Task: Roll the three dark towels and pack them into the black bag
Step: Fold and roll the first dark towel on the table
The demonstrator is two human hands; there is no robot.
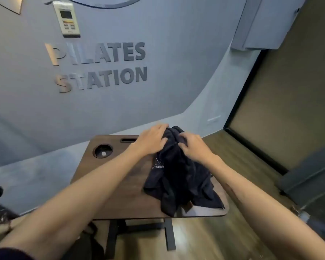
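Two bare forearms are seen reaching from the lower corners of the frame toward a heap of dark towels (178, 177), piled unrolled at the centre right of a walnut-toned table (120, 184). White lettering reading "FITNESS", beneath a peaked line logo, is visible on one fold at the heap's left side. The left hand (151, 139) is laid on the top of the heap, fingers extended and lightly bent over the cloth; the right hand (192, 145) is curled into the fabric, which is gripped at the upper right of the heap. A round cup recess (102, 151) and a narrow slot (129, 140) are cut into the table's far edge. On the grey wall behind, raised letters spell "PILATES STATION" (99, 66), with a white wall controller (67, 18) mounted at the upper left.
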